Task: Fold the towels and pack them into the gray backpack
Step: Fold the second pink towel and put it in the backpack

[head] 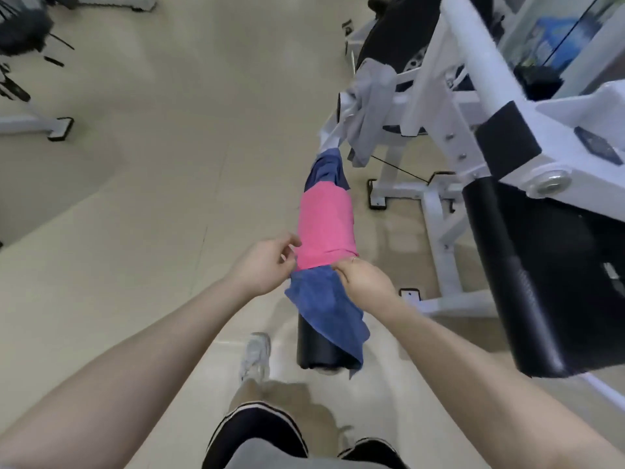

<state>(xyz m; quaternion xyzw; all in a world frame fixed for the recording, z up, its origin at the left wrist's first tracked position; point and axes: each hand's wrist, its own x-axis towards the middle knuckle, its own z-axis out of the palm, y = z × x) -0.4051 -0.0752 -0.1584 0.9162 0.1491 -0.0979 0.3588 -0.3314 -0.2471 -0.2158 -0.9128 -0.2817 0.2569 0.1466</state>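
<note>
A pink towel (325, 226) lies draped over a black padded roller (318, 350) of a gym machine, on top of a blue towel (324, 308) that hangs down at the near end. My left hand (267, 265) pinches the pink towel's near left corner. My right hand (363, 277) grips its near right corner, where pink meets blue. A gray towel (370, 110) hangs over the white bar farther along. No gray backpack is in view.
A white-framed gym machine (473, 106) with black pads fills the right side. Another machine's white foot (50, 126) stands at the far left. Beige floor (169, 198) spreads between them. My leg and white shoe (255, 357) are below the roller.
</note>
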